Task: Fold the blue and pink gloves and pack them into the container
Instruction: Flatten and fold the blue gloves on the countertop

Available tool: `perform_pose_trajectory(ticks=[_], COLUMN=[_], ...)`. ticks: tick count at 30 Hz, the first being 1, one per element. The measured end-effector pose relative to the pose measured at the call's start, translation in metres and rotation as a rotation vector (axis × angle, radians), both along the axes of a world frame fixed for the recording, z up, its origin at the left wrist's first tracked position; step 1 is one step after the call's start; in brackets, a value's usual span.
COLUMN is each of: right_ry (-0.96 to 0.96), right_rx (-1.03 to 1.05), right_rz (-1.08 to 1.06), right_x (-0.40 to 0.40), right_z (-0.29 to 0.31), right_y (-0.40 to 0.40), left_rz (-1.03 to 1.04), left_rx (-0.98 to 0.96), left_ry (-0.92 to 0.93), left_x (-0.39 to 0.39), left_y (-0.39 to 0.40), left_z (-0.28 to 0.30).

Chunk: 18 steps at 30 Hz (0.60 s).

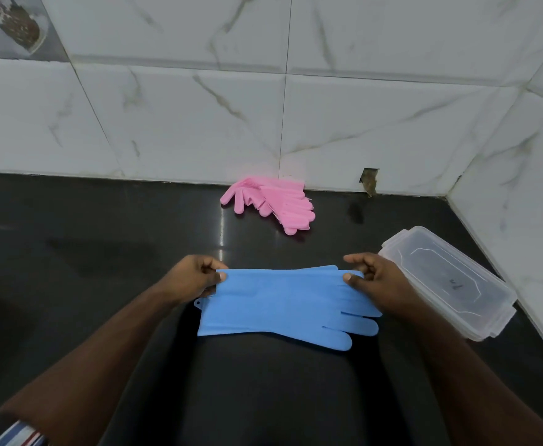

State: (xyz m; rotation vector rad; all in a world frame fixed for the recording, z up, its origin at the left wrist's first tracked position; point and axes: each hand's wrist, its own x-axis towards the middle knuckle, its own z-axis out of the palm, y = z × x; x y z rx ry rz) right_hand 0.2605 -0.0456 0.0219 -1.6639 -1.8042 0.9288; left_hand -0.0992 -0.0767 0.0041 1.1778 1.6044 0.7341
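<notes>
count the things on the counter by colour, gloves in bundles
blue gloves: 1 bundle, pinched at both ends by the left hand and right hand
pink gloves: 1 bundle
clear container: 1
total: 3

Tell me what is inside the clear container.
Through the lid of the container nothing shows inside; only a dark scribble on the lid is visible. The lid is on, and its frosted edges hide the corners.

Blue gloves [283,304] hide left fingers [214,289]; container [450,281] marking illegible.
</notes>
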Motion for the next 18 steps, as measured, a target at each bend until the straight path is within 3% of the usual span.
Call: perform_pose_trajectory(ticks=[7,13,18], right_ry=[0.006,-0.134,-0.253], right_rx=[0.118,0.05,0.094], right_rz=[-0.048,-0.014,-0.042], right_x=[-0.009,-0.029,-0.035], right_z=[0.005,-0.001,-0.013], right_y=[0.01,0.022,-0.003], left_rz=[0.201,0.283,0.324], left_rx=[0.003,-0.066,-0.059], left_ry=[-0.22,-0.031,-0.062], left_x=[-0.001,-0.005,-0.002], left_y=[-0.014,-0.011,-0.019], left_z=[0.001,-0.017,-0.022])
